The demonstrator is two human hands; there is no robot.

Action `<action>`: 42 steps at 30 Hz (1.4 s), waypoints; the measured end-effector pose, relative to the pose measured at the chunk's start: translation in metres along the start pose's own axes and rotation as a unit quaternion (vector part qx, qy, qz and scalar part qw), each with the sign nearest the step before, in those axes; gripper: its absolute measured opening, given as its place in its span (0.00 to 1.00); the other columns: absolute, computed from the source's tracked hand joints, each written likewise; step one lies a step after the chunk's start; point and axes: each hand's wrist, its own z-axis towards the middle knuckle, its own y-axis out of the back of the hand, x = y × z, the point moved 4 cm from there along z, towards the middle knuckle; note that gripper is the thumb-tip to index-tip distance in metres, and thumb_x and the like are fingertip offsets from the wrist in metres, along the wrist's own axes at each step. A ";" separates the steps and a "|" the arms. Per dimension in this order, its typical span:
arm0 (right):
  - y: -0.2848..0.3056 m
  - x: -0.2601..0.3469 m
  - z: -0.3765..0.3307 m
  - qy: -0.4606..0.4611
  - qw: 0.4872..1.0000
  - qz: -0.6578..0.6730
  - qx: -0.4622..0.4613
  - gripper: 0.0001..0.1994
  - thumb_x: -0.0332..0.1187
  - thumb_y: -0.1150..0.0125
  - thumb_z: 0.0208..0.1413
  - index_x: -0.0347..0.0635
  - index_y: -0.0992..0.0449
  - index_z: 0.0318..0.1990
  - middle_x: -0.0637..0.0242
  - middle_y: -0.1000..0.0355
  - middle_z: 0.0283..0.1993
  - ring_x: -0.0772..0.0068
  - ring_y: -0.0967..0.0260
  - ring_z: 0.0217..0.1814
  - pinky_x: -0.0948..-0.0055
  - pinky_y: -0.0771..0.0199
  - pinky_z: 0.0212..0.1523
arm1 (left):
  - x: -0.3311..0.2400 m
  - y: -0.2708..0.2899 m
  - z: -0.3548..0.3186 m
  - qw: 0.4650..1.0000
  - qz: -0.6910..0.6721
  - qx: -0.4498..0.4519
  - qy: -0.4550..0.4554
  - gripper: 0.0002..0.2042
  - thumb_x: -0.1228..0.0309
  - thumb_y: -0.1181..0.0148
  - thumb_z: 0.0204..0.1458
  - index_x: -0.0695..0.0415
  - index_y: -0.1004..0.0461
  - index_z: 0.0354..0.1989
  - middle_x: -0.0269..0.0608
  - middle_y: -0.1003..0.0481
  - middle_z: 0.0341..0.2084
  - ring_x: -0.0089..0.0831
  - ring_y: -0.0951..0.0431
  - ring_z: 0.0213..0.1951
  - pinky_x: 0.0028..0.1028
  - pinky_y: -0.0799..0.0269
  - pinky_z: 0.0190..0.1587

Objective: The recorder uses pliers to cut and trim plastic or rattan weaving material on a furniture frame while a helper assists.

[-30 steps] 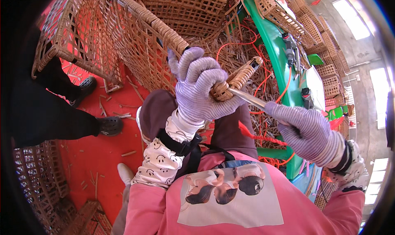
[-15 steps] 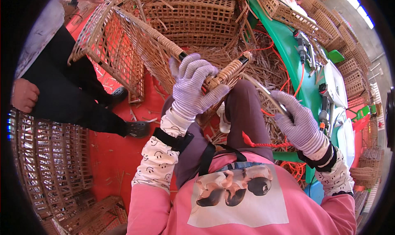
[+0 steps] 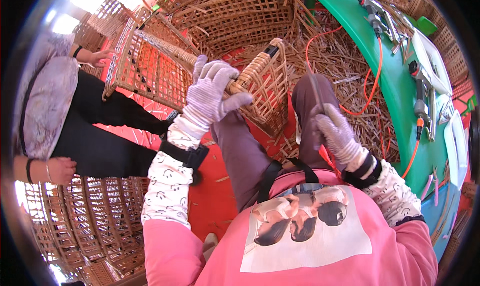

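My left hand (image 3: 212, 93), in a knitted grey glove, grips the wrapped cane rim of a woven wicker basket (image 3: 150, 68) that rests tilted over my lap. My right hand (image 3: 336, 132), gloved the same way, is closed around a thin dark metal tool (image 3: 316, 88) that points up toward the basket's corner. The tool's tip is a short way from the wicker and does not touch it. My knees in purple trousers lie under both hands.
Another person (image 3: 55, 111) stands at my left beside the basket. Stacked wicker baskets (image 3: 230, 11) fill the back and lower left (image 3: 80, 221). Loose cane strips (image 3: 345, 61) lie on the red floor. A green bench (image 3: 400, 86) at right carries power tools and orange cables.
My right hand has pulled the tool back from the basket rim toward my knee. The basket has swung left and lower in view, and the person at left now stands closer.
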 end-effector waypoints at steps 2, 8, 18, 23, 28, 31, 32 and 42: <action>-0.011 -0.014 0.009 -0.003 0.998 -0.014 0.056 0.09 0.32 0.55 0.57 0.37 0.36 0.42 0.66 0.36 0.25 0.81 0.39 0.14 0.82 0.35 0.15 | 0.002 0.006 0.003 0.999 0.024 0.022 -0.027 0.30 0.48 0.33 0.28 0.53 0.32 0.38 0.40 0.31 0.36 0.40 0.32 0.44 0.45 0.46 0.56; -0.043 -0.029 0.010 -0.026 0.994 0.013 0.104 0.09 0.30 0.53 0.57 0.38 0.35 0.44 0.69 0.34 0.24 0.82 0.39 0.16 0.81 0.35 0.16 | -0.015 -0.008 0.011 0.999 0.045 0.030 -0.006 0.39 0.46 0.29 0.18 0.51 0.35 0.43 0.39 0.33 0.41 0.41 0.36 0.51 0.47 0.52 0.60; -0.080 -0.013 0.071 0.170 0.981 0.073 0.064 0.11 0.21 0.44 0.50 0.36 0.28 0.43 0.70 0.34 0.28 0.82 0.37 0.25 0.81 0.34 0.24 | -0.015 -0.004 0.009 0.999 0.017 0.033 0.022 0.37 0.58 0.25 0.20 0.54 0.38 0.43 0.42 0.36 0.42 0.45 0.38 0.53 0.46 0.49 0.59; -0.086 -0.015 0.077 0.165 0.984 0.067 0.031 0.08 0.22 0.42 0.48 0.35 0.27 0.38 0.68 0.33 0.28 0.80 0.36 0.26 0.79 0.33 0.26 | -0.007 -0.005 0.006 0.999 0.021 0.032 0.031 0.36 0.56 0.26 0.15 0.50 0.36 0.40 0.37 0.34 0.40 0.41 0.37 0.51 0.53 0.59 0.61; -0.098 -0.018 0.078 0.182 0.983 0.024 -0.022 0.07 0.24 0.39 0.45 0.35 0.27 0.33 0.62 0.33 0.26 0.73 0.33 0.26 0.74 0.32 0.27 | -0.007 -0.005 0.003 0.999 0.024 -0.002 0.026 0.36 0.60 0.27 0.15 0.49 0.36 0.40 0.37 0.35 0.38 0.41 0.36 0.50 0.52 0.58 0.61; -0.100 -0.012 0.073 0.184 0.980 -0.043 -0.055 0.07 0.25 0.39 0.46 0.35 0.27 0.33 0.59 0.31 0.27 0.68 0.30 0.27 0.72 0.31 0.28 | -0.008 -0.006 0.003 0.999 0.020 -0.019 0.025 0.32 0.65 0.28 0.18 0.51 0.37 0.39 0.38 0.35 0.37 0.41 0.35 0.49 0.50 0.55 0.60; -0.100 -0.010 0.069 0.185 0.980 -0.045 -0.054 0.07 0.25 0.39 0.46 0.35 0.27 0.33 0.59 0.31 0.27 0.68 0.30 0.27 0.72 0.31 0.28 | -0.011 -0.005 0.003 0.999 0.016 -0.015 0.025 0.30 0.67 0.29 0.21 0.53 0.37 0.39 0.39 0.35 0.36 0.42 0.35 0.48 0.48 0.53 0.59; -0.097 -0.005 0.056 0.176 0.981 0.061 0.060 0.08 0.23 0.47 0.53 0.35 0.28 0.41 0.66 0.31 0.30 0.78 0.32 0.26 0.79 0.31 0.27 | -0.010 0.000 0.003 0.998 0.003 -0.042 0.036 0.23 0.50 0.33 0.31 0.54 0.31 0.30 0.41 0.31 0.31 0.42 0.32 0.42 0.48 0.49 0.57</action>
